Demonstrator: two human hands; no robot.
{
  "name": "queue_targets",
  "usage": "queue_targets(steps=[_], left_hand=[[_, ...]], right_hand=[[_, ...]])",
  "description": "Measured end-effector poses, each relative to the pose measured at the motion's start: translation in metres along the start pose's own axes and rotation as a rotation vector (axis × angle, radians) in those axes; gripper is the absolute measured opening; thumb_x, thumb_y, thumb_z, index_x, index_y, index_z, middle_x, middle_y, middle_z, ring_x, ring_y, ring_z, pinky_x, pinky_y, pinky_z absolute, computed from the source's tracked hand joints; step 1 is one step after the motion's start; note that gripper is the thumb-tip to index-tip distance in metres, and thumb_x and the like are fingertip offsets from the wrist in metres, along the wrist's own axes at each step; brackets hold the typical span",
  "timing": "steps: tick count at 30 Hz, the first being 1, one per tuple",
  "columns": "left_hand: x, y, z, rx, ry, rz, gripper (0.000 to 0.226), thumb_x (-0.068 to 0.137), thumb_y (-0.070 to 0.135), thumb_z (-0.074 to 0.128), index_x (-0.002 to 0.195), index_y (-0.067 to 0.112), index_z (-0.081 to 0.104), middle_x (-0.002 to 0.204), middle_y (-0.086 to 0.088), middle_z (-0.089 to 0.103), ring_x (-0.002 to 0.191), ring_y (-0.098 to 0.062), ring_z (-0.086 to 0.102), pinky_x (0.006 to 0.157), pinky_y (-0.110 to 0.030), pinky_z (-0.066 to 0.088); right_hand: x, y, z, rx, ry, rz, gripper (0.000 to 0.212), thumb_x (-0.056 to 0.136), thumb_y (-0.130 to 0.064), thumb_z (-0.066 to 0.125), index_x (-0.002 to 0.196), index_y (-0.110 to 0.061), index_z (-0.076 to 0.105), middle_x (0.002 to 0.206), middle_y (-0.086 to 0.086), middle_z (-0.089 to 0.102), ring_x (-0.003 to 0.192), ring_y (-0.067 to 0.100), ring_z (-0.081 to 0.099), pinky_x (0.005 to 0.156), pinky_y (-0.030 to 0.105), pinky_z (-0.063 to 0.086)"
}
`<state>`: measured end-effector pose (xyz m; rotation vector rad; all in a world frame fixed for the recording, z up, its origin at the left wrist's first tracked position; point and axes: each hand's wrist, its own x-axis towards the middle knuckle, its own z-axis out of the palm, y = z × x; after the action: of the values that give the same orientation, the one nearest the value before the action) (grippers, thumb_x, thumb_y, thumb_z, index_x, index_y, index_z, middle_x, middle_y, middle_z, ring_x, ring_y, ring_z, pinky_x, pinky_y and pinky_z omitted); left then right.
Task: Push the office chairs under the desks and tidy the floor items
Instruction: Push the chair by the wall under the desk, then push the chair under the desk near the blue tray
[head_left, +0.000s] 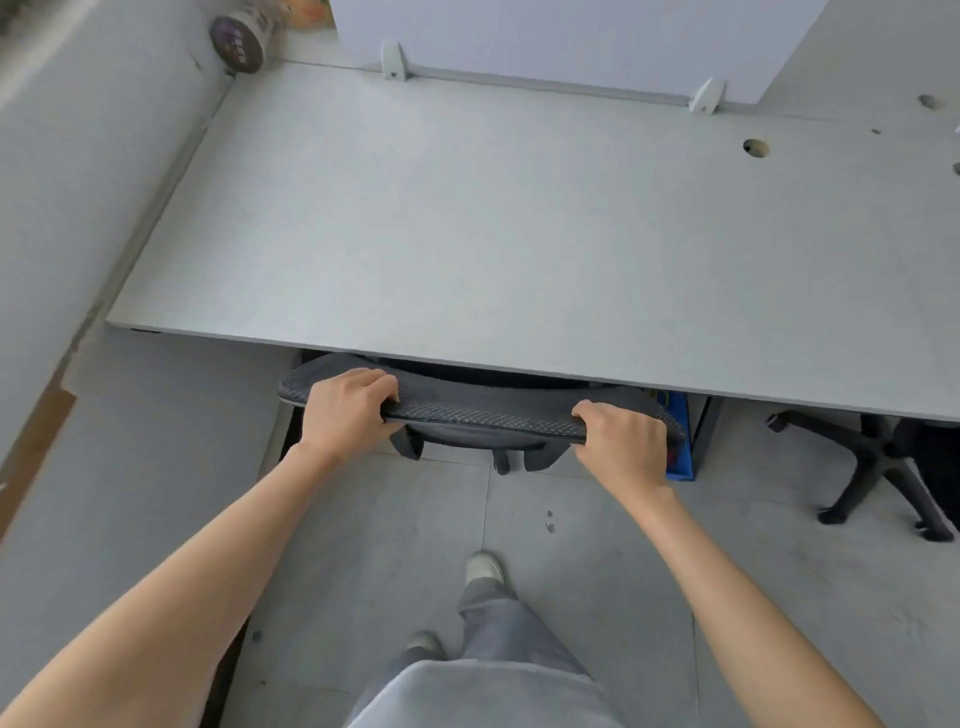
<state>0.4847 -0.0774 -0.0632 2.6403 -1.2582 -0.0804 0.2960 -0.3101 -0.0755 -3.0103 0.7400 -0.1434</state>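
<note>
A grey mesh office chair (478, 410) stands against the front edge of a pale grey desk (467, 234), with its seat hidden under the desktop. Only the top of its backrest and a few base legs show. My left hand (345, 408) grips the left end of the backrest top. At the right end of the same edge, my right hand (621, 441) is closed on it. Both arms are stretched forward.
A second chair's black star base (878, 467) stands on the floor at the right, partly under the desk. A blue object (678, 441) sits under the desk beside the chair. A round tub (241, 39) lies at the desk's far left corner. A wall runs along the left.
</note>
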Motion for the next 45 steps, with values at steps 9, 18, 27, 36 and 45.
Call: queue_targets(steps=[9, 18, 27, 36, 45], left_hand=[[0.002, -0.01, 0.004, 0.007, 0.041, 0.096, 0.019, 0.06, 0.032, 0.059, 0.062, 0.014, 0.055, 0.057, 0.003, 0.057, 0.055, -0.02, 0.056, 0.039, -0.02, 0.028], [-0.004, -0.018, -0.005, -0.045, -0.096, 0.333, 0.048, 0.088, 0.052, 0.039, 0.105, 0.015, 0.066, 0.097, 0.0, 0.069, 0.087, -0.024, 0.063, 0.058, -0.032, 0.053], [-0.041, 0.05, -0.029, -0.661, -0.183, 0.354, 0.034, 0.092, 0.028, 0.039, 0.109, 0.012, 0.064, 0.109, 0.013, 0.064, 0.106, 0.001, 0.054, 0.092, -0.009, 0.037], [-0.062, 0.173, 0.056, -0.768, -0.97, 0.507, 0.034, 0.094, 0.007, 0.046, 0.108, 0.036, 0.057, 0.1, 0.025, 0.067, 0.097, 0.0, 0.062, 0.081, -0.007, 0.044], [-0.084, 0.477, 0.094, -0.811, -1.225, 1.035, 0.028, 0.091, 0.021, 0.042, 0.113, 0.032, 0.056, 0.098, 0.021, 0.068, 0.092, -0.006, 0.063, 0.079, -0.016, 0.049]], right_hand=[[-0.001, 0.002, 0.002, 0.125, 0.161, -0.153, 0.03, 0.069, -0.043, 0.059, 0.08, -0.02, 0.072, 0.071, -0.008, 0.072, 0.057, 0.013, 0.067, 0.043, 0.016, 0.039], [-0.009, -0.008, -0.007, 0.206, 0.147, -0.133, 0.05, 0.099, -0.038, 0.03, 0.084, -0.014, 0.071, 0.078, -0.003, 0.072, 0.07, 0.02, 0.068, 0.058, 0.024, 0.049], [-0.137, -0.042, -0.029, 1.0, 0.376, 0.838, 0.03, 0.096, -0.013, 0.045, 0.122, -0.009, 0.057, 0.12, -0.008, 0.058, 0.111, -0.004, 0.053, 0.094, 0.006, 0.038], [-0.321, -0.086, -0.001, 1.139, 0.537, 1.539, 0.023, 0.095, -0.015, 0.049, 0.107, -0.029, 0.062, 0.106, -0.016, 0.068, 0.102, -0.006, 0.06, 0.091, 0.013, 0.046], [-0.428, -0.024, 0.015, 0.981, 1.14, 1.994, 0.029, 0.094, -0.006, 0.046, 0.104, -0.025, 0.065, 0.102, -0.01, 0.071, 0.102, 0.011, 0.064, 0.097, 0.045, 0.047]])
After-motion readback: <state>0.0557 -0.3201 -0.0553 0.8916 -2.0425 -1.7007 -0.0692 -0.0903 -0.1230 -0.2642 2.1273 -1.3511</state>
